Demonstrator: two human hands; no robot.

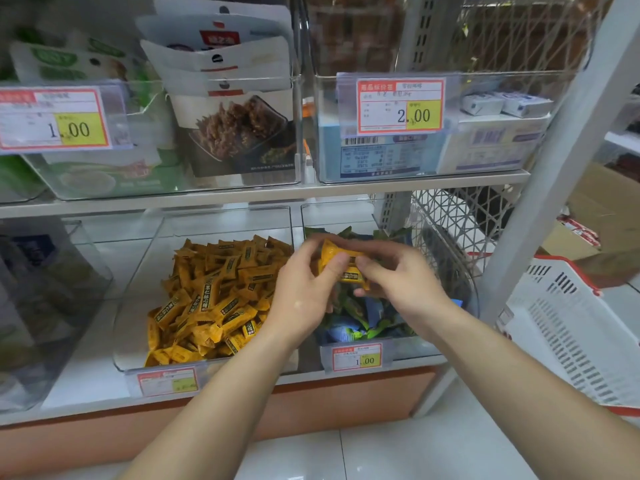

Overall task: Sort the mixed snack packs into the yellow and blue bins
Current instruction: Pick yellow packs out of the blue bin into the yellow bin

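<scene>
Two clear bins stand side by side on the bottom shelf. The left bin (pixel 138 278) is heaped with yellow snack packs (pixel 211 299). The right bin (pixel 360 213) holds blue and green snack packs (pixel 356 323). Over the right bin, my left hand (pixel 304 292) and my right hand (pixel 398 278) meet around a few yellow packs (pixel 343 265). My left hand's fingers and thumb curl round the packs. My right hand's fingertips pinch them from the right side. Both forearms reach in from the bottom of the view.
An upper shelf carries clear bins of bagged snacks (pixel 235 129) and boxed goods (pixel 381 154) with price tags (pixel 400 105). A white shelf post (pixel 554 168) slants at the right. A white and red shopping basket (pixel 568 327) sits on the floor to the right.
</scene>
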